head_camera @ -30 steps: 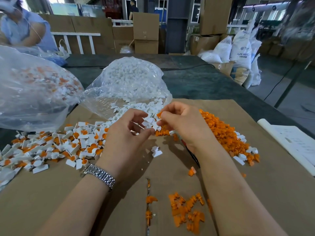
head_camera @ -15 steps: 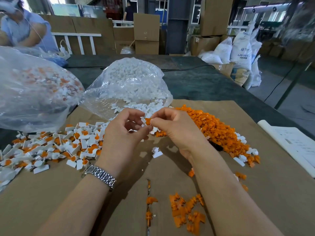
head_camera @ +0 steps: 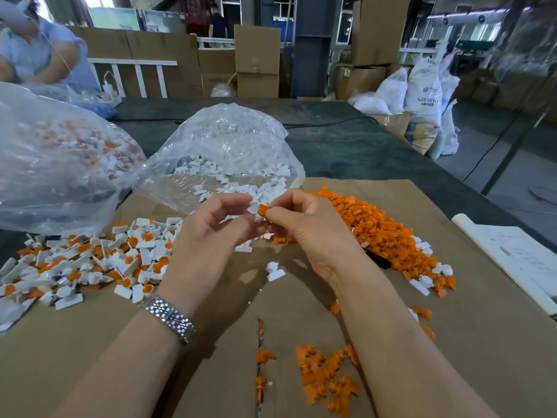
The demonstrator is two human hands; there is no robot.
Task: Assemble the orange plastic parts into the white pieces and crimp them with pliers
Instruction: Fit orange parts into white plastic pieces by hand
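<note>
My right hand [head_camera: 307,230] pinches a small orange part [head_camera: 264,210] between thumb and forefinger. My left hand [head_camera: 211,236] pinches a white piece [head_camera: 252,208] right beside it, and the two parts touch above the cardboard sheet [head_camera: 90,342]. A heap of loose orange parts [head_camera: 376,230] lies to the right of my right hand. Loose white pieces [head_camera: 241,188] spill from a clear bag [head_camera: 229,137] behind my hands. Joined white-and-orange pieces [head_camera: 90,260] are piled at the left. A dark handle, perhaps the pliers [head_camera: 378,260], shows partly under the orange heap.
A large clear bag [head_camera: 60,158] holding joined pieces stands at the far left. A few orange parts [head_camera: 328,375] lie near the front edge. White paper [head_camera: 518,260] lies at the right. A person in blue sits at the back left of the dark table [head_camera: 346,146].
Both hands have lifted slightly and drawn together over the white pieces. The orange part now shows clearly at my right fingertips, against the white piece in my left.
</note>
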